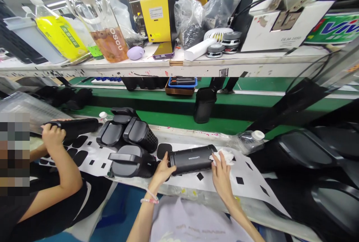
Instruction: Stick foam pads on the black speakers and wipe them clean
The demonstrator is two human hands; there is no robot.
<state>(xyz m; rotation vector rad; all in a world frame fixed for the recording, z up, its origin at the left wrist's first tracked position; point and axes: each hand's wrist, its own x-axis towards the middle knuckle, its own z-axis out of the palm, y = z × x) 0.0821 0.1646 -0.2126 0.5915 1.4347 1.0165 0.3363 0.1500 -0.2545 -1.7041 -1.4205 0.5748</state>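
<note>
A black cylindrical speaker [192, 158] marked MERKURY lies on its side on a white sheet with black stickers [246, 182]. My left hand [162, 169] grips its left end with the fingers wrapped round it. My right hand [221, 169] presses a crumpled white cloth [226, 156] against the speaker's right end. Both forearms reach up from the bottom of the view.
Three black speaker units [127, 141] are stacked left of my hands. A co-worker's hand [53, 135] at the left holds another black cylinder [74, 126]. A green conveyor belt [174, 118] runs behind with a black speaker [204, 104] standing on it. A cluttered shelf [179, 64] hangs above. Black trays [311, 152] sit at the right.
</note>
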